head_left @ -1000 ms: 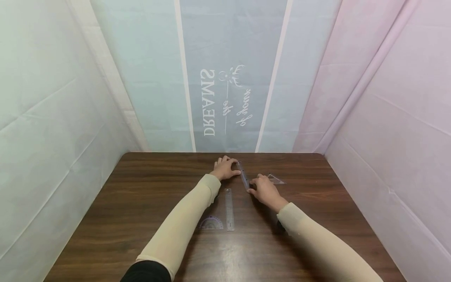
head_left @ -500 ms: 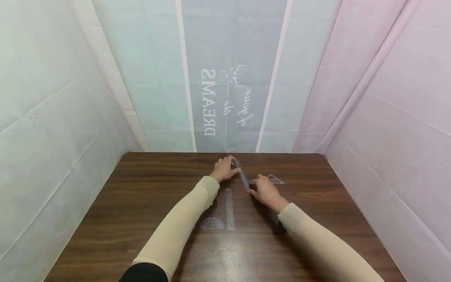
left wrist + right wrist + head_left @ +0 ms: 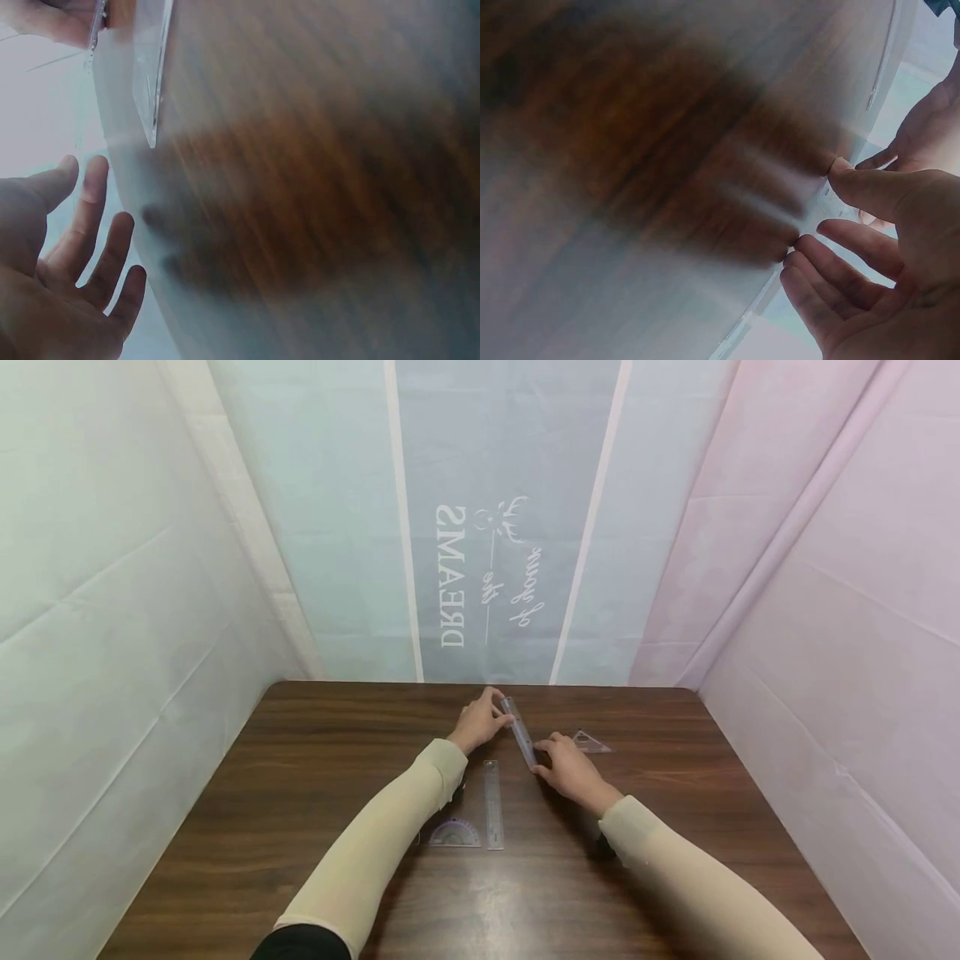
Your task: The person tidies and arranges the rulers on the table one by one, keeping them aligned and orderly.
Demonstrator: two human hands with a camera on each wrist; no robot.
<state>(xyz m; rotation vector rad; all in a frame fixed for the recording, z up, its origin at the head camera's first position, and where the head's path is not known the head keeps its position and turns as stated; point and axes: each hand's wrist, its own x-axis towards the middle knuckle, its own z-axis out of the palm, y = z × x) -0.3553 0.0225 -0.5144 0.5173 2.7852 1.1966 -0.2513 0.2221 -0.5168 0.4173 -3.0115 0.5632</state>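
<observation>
A clear narrow ruler [image 3: 520, 732] slants between my two hands near the far side of the table. My left hand [image 3: 478, 722] holds it at the far end, thumb and forefinger at its edge and the other fingers spread apart. At the near end, my right hand [image 3: 572, 770] pinches it between thumb and fingers. In the left wrist view the held ruler [image 3: 94, 37] is only a thin edge beside the right hand's fingers. A second clear ruler [image 3: 492, 806] lies flat on the table, closer to my body.
A clear protractor [image 3: 455, 833] with purple markings lies left of the flat ruler, close by my left sleeve. Beyond my right hand rests a small clear set square [image 3: 591, 742]. The dark wooden table [image 3: 645, 893] ends at a printed cloth backdrop [image 3: 502, 460], with cloth walls either side.
My left hand's forefinger has shifted toward the far edge and the held ruler has turned slightly, catching more light. The right hand keeps its grip. The head view has swung slightly left.
</observation>
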